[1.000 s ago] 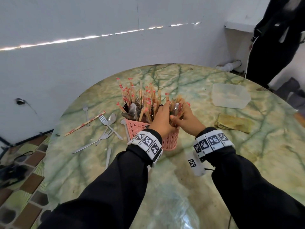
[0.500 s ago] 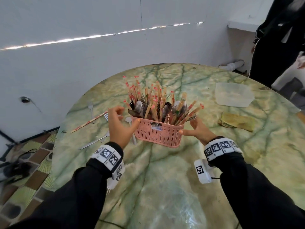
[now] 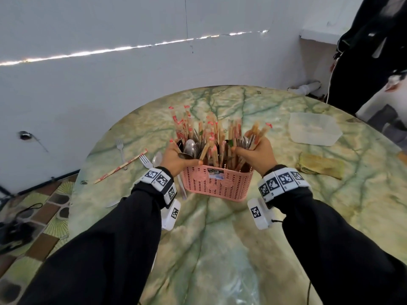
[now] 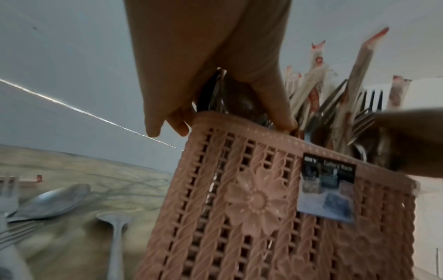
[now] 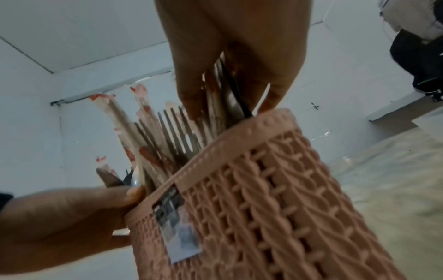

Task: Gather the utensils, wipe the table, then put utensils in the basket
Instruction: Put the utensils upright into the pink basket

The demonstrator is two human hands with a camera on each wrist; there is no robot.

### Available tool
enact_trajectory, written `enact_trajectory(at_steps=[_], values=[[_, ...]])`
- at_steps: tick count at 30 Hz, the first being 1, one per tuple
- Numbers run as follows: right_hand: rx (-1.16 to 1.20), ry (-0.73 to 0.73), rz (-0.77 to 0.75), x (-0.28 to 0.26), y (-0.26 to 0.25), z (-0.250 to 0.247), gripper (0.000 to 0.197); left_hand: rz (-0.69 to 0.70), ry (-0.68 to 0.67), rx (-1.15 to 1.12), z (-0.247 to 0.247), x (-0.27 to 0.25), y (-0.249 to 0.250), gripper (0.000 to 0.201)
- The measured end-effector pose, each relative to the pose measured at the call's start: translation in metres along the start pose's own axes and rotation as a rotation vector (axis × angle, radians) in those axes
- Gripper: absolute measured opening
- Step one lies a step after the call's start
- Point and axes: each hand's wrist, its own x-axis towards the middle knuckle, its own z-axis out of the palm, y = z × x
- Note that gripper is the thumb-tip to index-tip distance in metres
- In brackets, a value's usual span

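A pink basket (image 3: 217, 184), packed with wrapped chopsticks (image 3: 209, 133), spoons and forks, is seen at the centre of the head frame on a green marbled table (image 3: 220, 249). Its left end is gripped by the left hand (image 3: 176, 159), the fingers curled round spoon bowls (image 4: 230, 98) with the thumb on the rim. At its right end a bundle of forks and chopsticks is clutched by the right hand (image 3: 256, 154). Loose cutlery (image 3: 145, 160) lies at centre left, a folded cloth (image 3: 319, 165) and clear container (image 3: 315, 132) at right
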Motion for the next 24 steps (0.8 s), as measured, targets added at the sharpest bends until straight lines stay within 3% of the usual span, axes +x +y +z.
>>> enact_trajectory(at_steps=[1,3,6,8,9,12,14,18,22,24], values=[[0.021,0.001,0.008,-0.001,-0.002,-0.002,0.034,-0.011,0.0,-0.003,0.001,0.0,-0.002,0.063],[0.03,-0.062,0.032,-0.005,-0.005,-0.004,0.045,-0.003,-0.013,-0.003,0.0,0.0,-0.004,0.076],[0.054,-0.132,0.085,-0.012,-0.005,-0.008,0.031,0.018,-0.037,0.037,-0.003,0.003,-0.007,0.1],[0.104,-0.131,0.107,-0.015,-0.003,-0.011,0.033,0.023,-0.071,0.046,-0.006,0.003,-0.004,0.104],[0.131,-0.138,0.116,-0.017,-0.004,-0.012,0.045,0.027,-0.085,0.051,-0.007,0.0,-0.003,0.1],[0.212,-0.139,0.177,-0.019,0.01,-0.017,0.106,0.019,-0.102,0.064,-0.009,-0.014,0.007,0.077],[0.218,-0.063,0.207,-0.022,0.011,-0.018,0.111,-0.004,-0.131,0.048,-0.013,-0.023,0.01,0.072],[0.135,0.15,0.25,-0.033,0.002,-0.019,0.096,-0.014,-0.115,0.037,-0.032,-0.041,0.014,0.091],[-0.1,0.4,0.053,-0.052,-0.007,-0.009,0.106,0.021,-0.045,0.104,-0.072,-0.057,0.019,0.073],[-0.216,0.576,-0.069,-0.067,-0.021,0.003,0.1,0.027,0.007,0.119,-0.094,-0.063,0.016,0.059]])
